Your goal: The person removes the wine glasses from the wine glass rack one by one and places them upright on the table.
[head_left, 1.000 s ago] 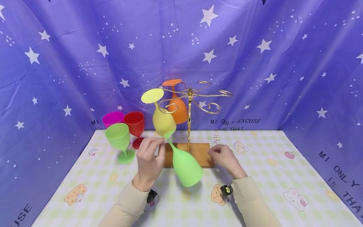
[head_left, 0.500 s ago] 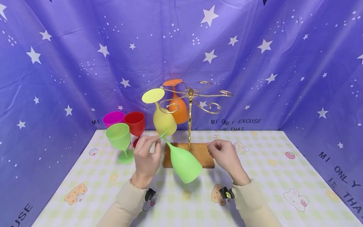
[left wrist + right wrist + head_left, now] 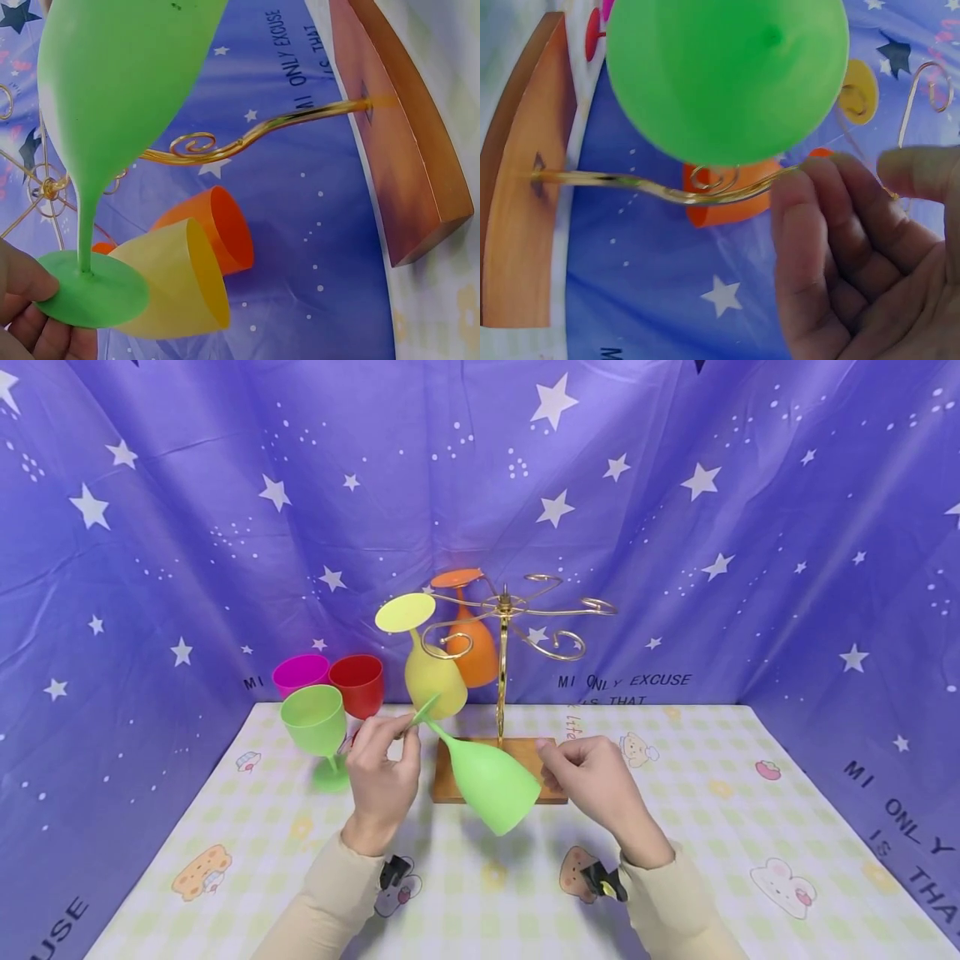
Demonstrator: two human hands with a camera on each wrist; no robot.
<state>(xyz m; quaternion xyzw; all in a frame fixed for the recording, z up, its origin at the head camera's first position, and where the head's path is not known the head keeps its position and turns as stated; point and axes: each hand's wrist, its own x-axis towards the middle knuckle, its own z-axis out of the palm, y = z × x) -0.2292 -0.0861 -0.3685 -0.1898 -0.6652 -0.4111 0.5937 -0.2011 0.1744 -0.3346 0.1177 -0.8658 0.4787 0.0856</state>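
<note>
My left hand (image 3: 384, 777) pinches the foot of a bright green goblet (image 3: 492, 785) between thumb and fingers. The goblet hangs tilted, bowl down and to the right, in front of the rack's wooden base (image 3: 450, 781). Near its rim is my right hand (image 3: 596, 781), with loosely bent fingers and nothing in its grasp. The right wrist view looks into the goblet's bowl (image 3: 727, 75), apart from the fingers (image 3: 799, 232). Upside down on the gold wire rack (image 3: 501, 685) hang a yellow goblet (image 3: 431, 681) and an orange goblet (image 3: 472, 647).
Left of the rack stand a lighter green goblet (image 3: 313, 722), a red goblet (image 3: 357, 685) and a magenta goblet (image 3: 300, 673), all upright. Several curled rack arms (image 3: 562, 647) spread above the hands. A checked cloth (image 3: 705, 843) covers the table, with a starry curtain (image 3: 480, 468) behind.
My left hand has shifted slightly left with the green goblet, whose bowl has swung a little upward. My right hand moved slightly right, then back left toward the goblet's rim.
</note>
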